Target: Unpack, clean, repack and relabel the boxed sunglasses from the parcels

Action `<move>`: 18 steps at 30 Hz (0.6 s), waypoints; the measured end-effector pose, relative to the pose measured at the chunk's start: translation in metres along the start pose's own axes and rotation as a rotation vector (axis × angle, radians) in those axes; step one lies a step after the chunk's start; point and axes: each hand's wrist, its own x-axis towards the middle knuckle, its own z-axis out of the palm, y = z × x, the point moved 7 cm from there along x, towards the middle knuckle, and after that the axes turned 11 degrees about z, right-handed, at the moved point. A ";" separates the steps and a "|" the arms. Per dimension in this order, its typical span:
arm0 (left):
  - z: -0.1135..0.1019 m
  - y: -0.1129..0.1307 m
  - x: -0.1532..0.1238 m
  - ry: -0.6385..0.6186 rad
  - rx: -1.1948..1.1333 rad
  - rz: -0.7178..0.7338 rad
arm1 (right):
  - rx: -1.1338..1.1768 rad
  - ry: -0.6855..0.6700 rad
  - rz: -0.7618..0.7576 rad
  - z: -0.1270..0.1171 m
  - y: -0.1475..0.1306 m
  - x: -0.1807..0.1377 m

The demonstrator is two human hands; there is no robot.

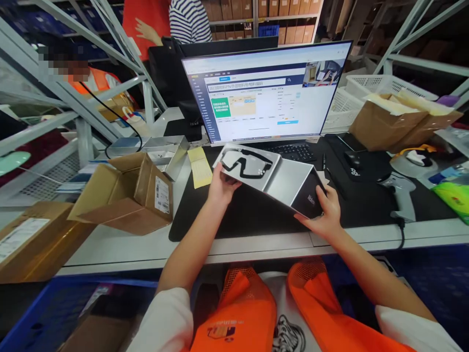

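Above the black desk mat (234, 215) I hold a slim product box (289, 181), tilted with its right end lower. Its left part is white and shows a black-framed visor-like pair of glasses (247, 164); whether printed or real, I cannot tell. A plain silver part follows, then a black end face with small lettering. My left hand (222, 186) grips the white end, thumb on the near edge. The black end is held by my right hand (327, 210), fingers partly hidden behind it. Just left of my left hand lies a yellow paper pad (200, 167).
Behind the box stands a lit monitor (264, 98) with a keyboard (293, 151) below. An open carton (154, 195) is on the left, a handheld scanner (401, 193) and mouse (352, 159) on the right. Blue crates (47, 313) sit under the desk edge. Other people stand beyond.
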 end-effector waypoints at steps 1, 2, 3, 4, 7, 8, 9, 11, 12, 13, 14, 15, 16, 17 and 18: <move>-0.002 -0.007 -0.002 0.003 -0.005 -0.015 | -0.008 -0.027 -0.003 0.001 -0.004 -0.001; -0.006 -0.011 -0.002 0.005 -0.008 -0.012 | -0.033 -0.063 0.001 0.002 -0.007 0.000; -0.009 -0.010 -0.001 0.004 -0.012 0.012 | -0.073 -0.108 0.011 0.004 -0.009 0.000; -0.013 -0.007 0.001 -0.002 -0.016 0.052 | -0.125 -0.161 0.025 0.007 -0.009 0.002; -0.022 0.014 0.007 -0.046 -0.017 0.224 | -0.269 -0.310 0.059 0.015 -0.006 0.008; -0.024 0.022 0.009 -0.059 -0.010 0.279 | -0.299 -0.344 0.061 0.017 -0.005 0.011; -0.026 0.028 0.009 -0.066 0.001 0.321 | -0.323 -0.368 0.059 0.019 -0.005 0.014; -0.028 0.038 0.009 -0.061 0.032 0.369 | -0.367 -0.402 0.043 0.023 -0.007 0.019; -0.029 0.041 0.008 -0.055 0.046 0.384 | -0.389 -0.416 0.031 0.025 -0.009 0.021; -0.029 0.044 0.007 -0.053 0.060 0.397 | -0.408 -0.429 0.017 0.028 -0.011 0.022; -0.028 0.045 0.006 -0.053 0.074 0.409 | -0.423 -0.441 0.003 0.031 -0.014 0.023; -0.027 0.046 0.004 -0.054 0.087 0.420 | -0.432 -0.451 -0.007 0.034 -0.016 0.023; -0.026 0.045 0.002 -0.056 0.098 0.424 | -0.438 -0.458 -0.011 0.037 -0.017 0.024; -0.025 0.042 0.001 -0.058 0.108 0.417 | -0.438 -0.465 -0.007 0.039 -0.018 0.024; -0.025 0.038 0.001 -0.057 0.118 0.400 | -0.435 -0.471 0.006 0.040 -0.017 0.024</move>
